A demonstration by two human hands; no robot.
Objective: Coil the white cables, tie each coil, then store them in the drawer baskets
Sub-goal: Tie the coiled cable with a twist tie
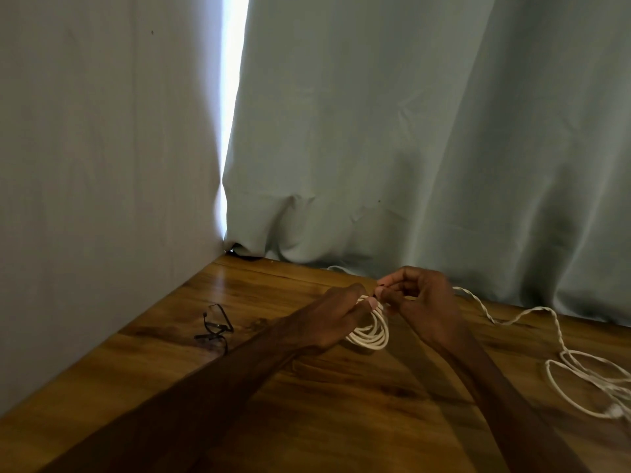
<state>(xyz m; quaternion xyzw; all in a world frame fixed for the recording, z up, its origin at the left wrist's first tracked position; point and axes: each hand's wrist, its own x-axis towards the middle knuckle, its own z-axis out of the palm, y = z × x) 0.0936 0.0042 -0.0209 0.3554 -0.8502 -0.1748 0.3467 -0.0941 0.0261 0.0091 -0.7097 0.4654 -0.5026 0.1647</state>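
A white cable coil (pixel 374 336) held over a glossy wooden table (pixel 307 404).
The left hand (pixel 336 315) grips the round coil, the right hand (pixel 420 302) pinches its top; twisted slack (pixel 512 319) trails rightward, black glasses (pixel 216 327) lie left.

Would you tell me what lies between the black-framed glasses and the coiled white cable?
In the head view, the left hand, gripping the coiled white cable, and its forearm cross that stretch; near the black-framed glasses bare wooden tabletop shows.
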